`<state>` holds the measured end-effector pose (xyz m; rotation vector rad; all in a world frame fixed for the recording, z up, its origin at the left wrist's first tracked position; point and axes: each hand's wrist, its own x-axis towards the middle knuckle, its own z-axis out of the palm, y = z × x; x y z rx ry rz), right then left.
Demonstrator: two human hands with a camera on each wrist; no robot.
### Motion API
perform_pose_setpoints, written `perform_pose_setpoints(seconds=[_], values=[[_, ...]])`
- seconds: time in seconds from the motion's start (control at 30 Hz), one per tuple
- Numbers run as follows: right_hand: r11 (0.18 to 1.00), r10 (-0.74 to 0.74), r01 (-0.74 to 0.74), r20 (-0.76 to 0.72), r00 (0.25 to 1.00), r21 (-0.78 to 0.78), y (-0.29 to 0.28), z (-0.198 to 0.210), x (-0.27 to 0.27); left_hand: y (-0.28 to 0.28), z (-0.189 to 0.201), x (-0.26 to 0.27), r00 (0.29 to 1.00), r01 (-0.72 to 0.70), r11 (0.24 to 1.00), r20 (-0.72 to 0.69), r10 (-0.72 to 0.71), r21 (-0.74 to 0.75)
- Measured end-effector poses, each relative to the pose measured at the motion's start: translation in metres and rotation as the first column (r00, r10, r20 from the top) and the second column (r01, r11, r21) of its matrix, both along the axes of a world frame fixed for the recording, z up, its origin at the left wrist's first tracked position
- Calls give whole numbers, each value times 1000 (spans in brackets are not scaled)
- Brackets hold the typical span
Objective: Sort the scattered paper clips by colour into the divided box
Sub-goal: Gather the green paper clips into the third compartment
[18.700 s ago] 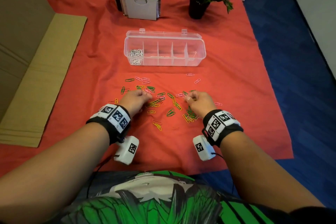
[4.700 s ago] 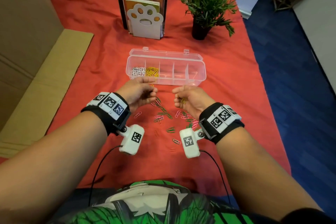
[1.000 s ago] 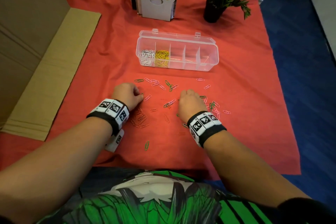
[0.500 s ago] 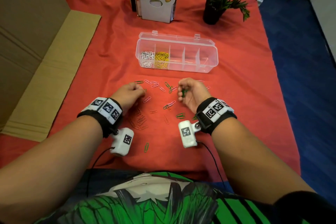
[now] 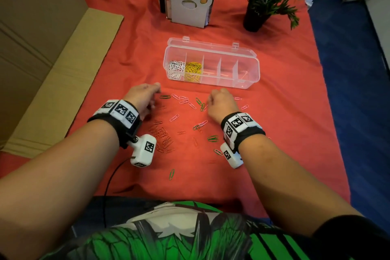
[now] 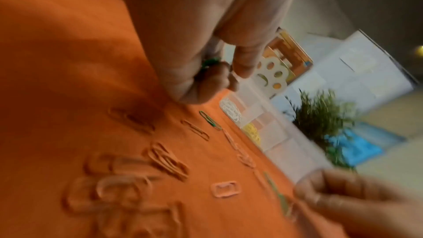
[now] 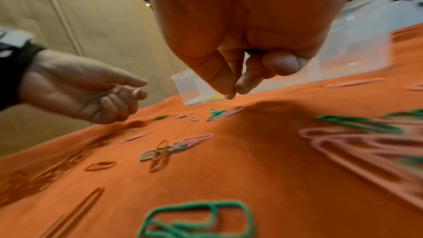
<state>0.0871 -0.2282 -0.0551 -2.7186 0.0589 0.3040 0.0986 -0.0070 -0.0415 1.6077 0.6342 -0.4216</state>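
Observation:
The clear divided box (image 5: 247, 82) stands open at the back, with white clips (image 5: 175, 67) in its leftmost compartment and yellow clips (image 5: 192, 69) in the one beside it. Green, pink (image 5: 181, 99) and red clips (image 5: 162, 135) lie scattered on the red cloth. My left hand (image 5: 145, 97) holds green clips (image 6: 210, 62) in its curled fingers, just left of a lone green clip (image 5: 165, 96). My right hand (image 5: 219, 101) is palm down, fingers curled. Its thumb and forefinger tips meet (image 7: 233, 91) just above a green clip (image 7: 215, 113). A dark bit shows under the curled fingers.
A white paw-shaped bookend with books (image 5: 190, 2) and a potted plant (image 5: 259, 6) stand behind the box. Flat cardboard (image 5: 52, 69) lies along the left. The cloth ends at the right over blue floor (image 5: 348, 91). A single green clip (image 5: 172, 174) lies near me.
My right hand, palm up with green clips half a second ago, has turned palm down onto the cloth. My left hand has reached forward towards the box.

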Motion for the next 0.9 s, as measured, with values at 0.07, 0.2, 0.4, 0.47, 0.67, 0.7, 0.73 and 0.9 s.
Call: perform_pose_setpoints(seconds=[0.07,0.2,0.4,0.47,0.67,0.7,0.73,0.9], values=[[995,94,-94,5,996,-31,13,1,2,0,-2,4,965,176,891,105,-240,419],[959,212,-207,5,977,-196,33,0,3,-6,-4,8,815,337,489,11,-579,804],[958,196,-209,-87,977,-196,34,7,10,-14,-16,6,750,384,368,-54,-659,847],[996,91,-90,-161,983,13,25,10,17,-13,-15,7,768,394,425,-38,-639,815],[297,-229,583,-537,812,756,-6,16,5,-9,13,-4,993,87,955,-56,-107,-285],[147,-224,643,-608,762,752,-8,16,2,-6,18,-8,992,50,904,-84,-94,-424],[92,-225,680,-650,726,728,-9,15,1,-4,20,-12,990,41,866,-97,-102,-498],[926,-154,233,-267,951,297,1,6,2,-13,18,-29,967,116,922,-168,-189,-371]])
